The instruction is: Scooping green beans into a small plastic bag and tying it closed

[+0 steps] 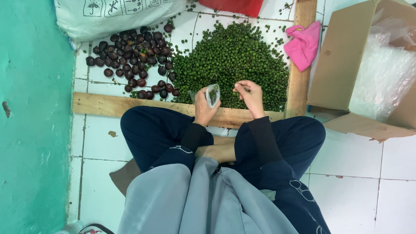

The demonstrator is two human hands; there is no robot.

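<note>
L hand (pixel 203 104) gripping small clear plastic bag (pixel 212 94) over heap of tiny round green berries (pixel 229 56) on floor; R hand (pixel 250 94) pinched shut, contents too small to tell. Bag prob. light, limp, slippery: pinch at rim.

Dark fruits (pixel 130 60) left of berry heap (pixel 234 56)

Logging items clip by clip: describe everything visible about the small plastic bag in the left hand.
The small plastic bag is clear, thin and crinkled, with a few small green berries showing through it. The left hand grips it from below and holds it roughly upright, mouth turned up. It sits over the near edge of the green berry pile, just above the wooden plank. The right hand is close beside it, apart from it, fingers pinched together.
</note>
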